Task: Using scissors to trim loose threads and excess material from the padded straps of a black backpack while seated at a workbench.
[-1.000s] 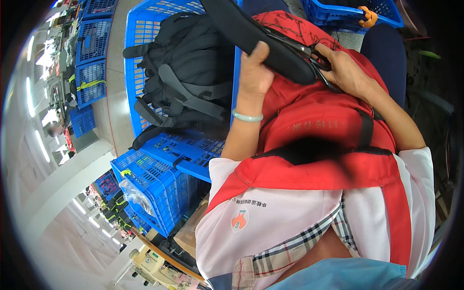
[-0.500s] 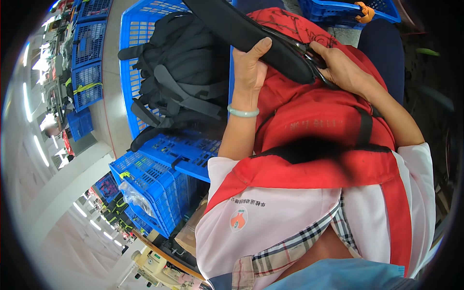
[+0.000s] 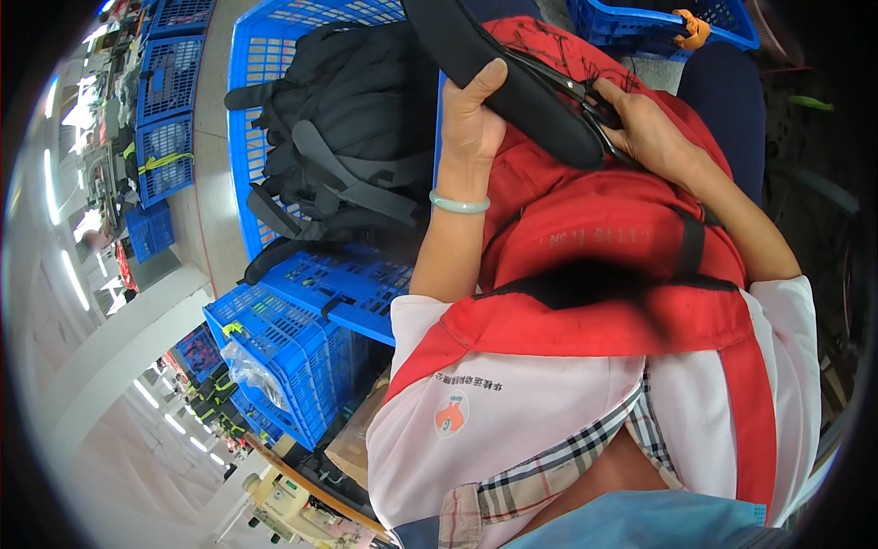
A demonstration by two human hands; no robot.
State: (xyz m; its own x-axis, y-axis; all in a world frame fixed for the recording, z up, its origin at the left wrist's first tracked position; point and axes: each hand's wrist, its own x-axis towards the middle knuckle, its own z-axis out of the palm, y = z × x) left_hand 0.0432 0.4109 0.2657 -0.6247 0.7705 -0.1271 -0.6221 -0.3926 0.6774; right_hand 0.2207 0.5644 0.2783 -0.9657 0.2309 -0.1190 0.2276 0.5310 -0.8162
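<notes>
A long black padded strap [image 3: 540,108] runs down from the top edge over my lap, its rounded end toward me. My left hand [image 3: 473,114], with a pale green bangle on the wrist, grips the strap's left side, thumb on top. In my right hand [image 3: 645,128] is a pair of scissors [image 3: 574,89], black-handled, their blades lying along the strap's right edge. Whether the blades touch a thread there, I cannot tell. Under both hands spreads a red apron [image 3: 585,206], with dark thread scraps [image 3: 572,59] scattered over its far part.
Left of me stands a blue plastic crate [image 3: 240,146] heaped with similar black straps [image 3: 366,101]. Nearer are stacked blue crates [image 3: 293,343] and a cardboard box [image 3: 352,448]. Another blue crate [image 3: 622,23] with an orange tie is at the far right. A sewing machine [image 3: 293,508] shows lower left.
The strap has shifted a little to the right and toward me. Both hands keep their hold, and the scissors have moved slightly along the strap's edge.
</notes>
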